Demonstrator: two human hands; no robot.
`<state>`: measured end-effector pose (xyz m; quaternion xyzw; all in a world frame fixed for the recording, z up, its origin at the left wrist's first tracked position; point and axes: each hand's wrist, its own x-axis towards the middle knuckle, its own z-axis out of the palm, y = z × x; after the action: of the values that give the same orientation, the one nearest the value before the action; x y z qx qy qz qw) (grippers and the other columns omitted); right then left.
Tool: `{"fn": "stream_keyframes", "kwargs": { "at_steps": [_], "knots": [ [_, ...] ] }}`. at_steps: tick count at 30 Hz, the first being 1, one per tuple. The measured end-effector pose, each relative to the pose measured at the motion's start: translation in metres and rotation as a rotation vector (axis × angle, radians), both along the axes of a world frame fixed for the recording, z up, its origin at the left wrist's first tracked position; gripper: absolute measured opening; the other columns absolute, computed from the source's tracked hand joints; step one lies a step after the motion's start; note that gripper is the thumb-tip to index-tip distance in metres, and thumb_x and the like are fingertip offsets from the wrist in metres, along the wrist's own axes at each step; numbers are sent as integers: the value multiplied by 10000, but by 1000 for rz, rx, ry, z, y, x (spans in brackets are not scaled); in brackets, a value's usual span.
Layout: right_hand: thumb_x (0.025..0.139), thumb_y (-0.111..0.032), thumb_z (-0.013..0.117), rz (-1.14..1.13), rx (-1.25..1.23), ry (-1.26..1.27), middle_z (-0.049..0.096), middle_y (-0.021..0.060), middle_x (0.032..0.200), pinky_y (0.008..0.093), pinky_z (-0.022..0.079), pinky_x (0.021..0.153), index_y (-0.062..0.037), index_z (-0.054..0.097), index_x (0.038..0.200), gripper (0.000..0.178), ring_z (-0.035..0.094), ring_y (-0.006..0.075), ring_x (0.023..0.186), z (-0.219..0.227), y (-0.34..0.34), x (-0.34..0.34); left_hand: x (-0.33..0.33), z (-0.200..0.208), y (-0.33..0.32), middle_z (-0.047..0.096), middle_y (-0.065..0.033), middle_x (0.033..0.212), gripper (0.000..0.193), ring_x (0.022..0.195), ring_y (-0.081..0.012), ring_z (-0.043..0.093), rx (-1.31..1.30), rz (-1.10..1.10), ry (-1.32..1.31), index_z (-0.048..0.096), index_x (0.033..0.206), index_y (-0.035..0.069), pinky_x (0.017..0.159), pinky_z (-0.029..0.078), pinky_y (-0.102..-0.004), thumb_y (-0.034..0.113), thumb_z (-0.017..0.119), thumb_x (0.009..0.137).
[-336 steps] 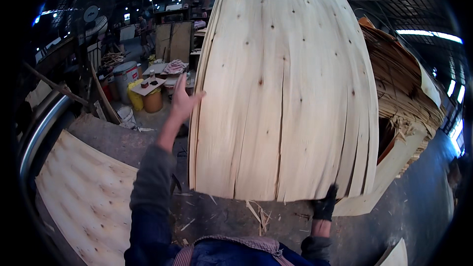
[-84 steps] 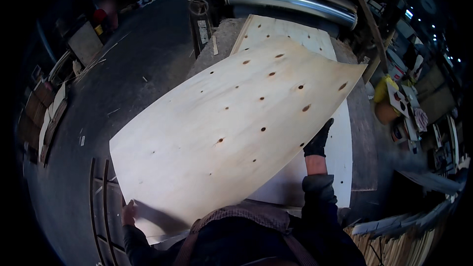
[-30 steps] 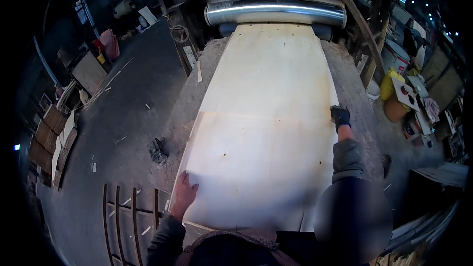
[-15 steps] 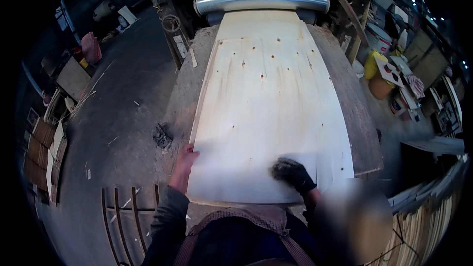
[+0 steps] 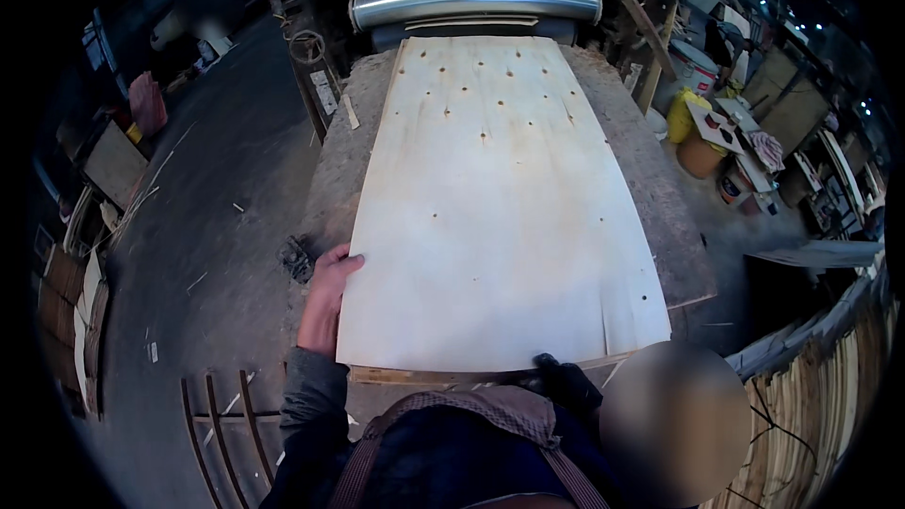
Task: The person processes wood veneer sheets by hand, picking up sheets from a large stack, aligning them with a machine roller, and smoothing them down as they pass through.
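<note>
A long pale sheet of wood veneer (image 5: 490,226) with dark knots lies lengthwise in front of me. My left hand (image 5: 330,281), bare, grips its left edge low down, thumb on top and the other fingers mostly hidden below the edge. At the near edge, right of the middle, my right hand (image 5: 566,382) in a dark glove has a digit lapped over the rim; its remaining fingers are hidden. Beyond the far end of the sheet is a shiny metal roller (image 5: 476,2), and a thin pale strip shows beneath it.
The sheet rests above a worn table (image 5: 650,188) that shows on both sides. A handwheel (image 5: 306,47) is mounted left of the roller. Metal rails (image 5: 217,434) lie at lower left, stacked wood strips (image 5: 820,443) at lower right. Buckets (image 5: 698,155) stand right; a person's arm shows beyond the roller.
The veneer's far end has come away from the roller, leaving a gap. My left hand has closed on the left edge; my right hand has moved from the surface to the near edge.
</note>
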<state>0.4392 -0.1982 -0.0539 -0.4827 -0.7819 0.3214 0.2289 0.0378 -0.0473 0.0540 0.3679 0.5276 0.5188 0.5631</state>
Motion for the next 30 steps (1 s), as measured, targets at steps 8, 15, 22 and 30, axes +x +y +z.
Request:
{"fn": "stream_keyframes", "kwargs": {
  "at_steps": [8, 15, 22, 30],
  "knots": [
    [875, -249, 523, -442, -775, 1042, 574, 138, 817, 382, 519, 699, -59, 506, 979, 217, 606, 282, 793, -12, 127, -4, -8, -66, 2, 604, -192, 948, 382, 811, -341, 600, 110, 2, 1196, 510, 1099, -48, 705, 490, -404, 90, 579, 749],
    [842, -148, 552, -143, -850, 1715, 570, 148, 925, 490, 462, 865, -51, 513, 935, 139, 570, 333, 922, -46, 296, -24, 22, -114, -36, 286, -228, 1356, 551, 1215, -392, 322, 33, 45, 1494, 443, 1212, -15, 994, 297, -434, 165, 623, 724],
    [924, -110, 317, -195, -867, 1451, 469, 216, 1208, 479, 390, 958, 1, 384, 1170, 278, 483, 350, 1109, -30, 262, -59, -2, -123, -36, 381, -200, 1307, 427, 1196, -379, 359, 261, 70, 1220, 578, 1065, -3, 979, 320, -428, -48, 553, 641],
    [915, -116, 375, -16, -1307, 1292, 447, 248, 1230, 471, 376, 971, 7, 332, 1268, 377, 460, 381, 1130, 12, 69, -58, -1, -64, -25, 609, -153, 1017, 472, 988, -215, 572, 365, 113, 764, 631, 985, 28, 842, 427, -233, -155, 397, 618]
  ]
}}
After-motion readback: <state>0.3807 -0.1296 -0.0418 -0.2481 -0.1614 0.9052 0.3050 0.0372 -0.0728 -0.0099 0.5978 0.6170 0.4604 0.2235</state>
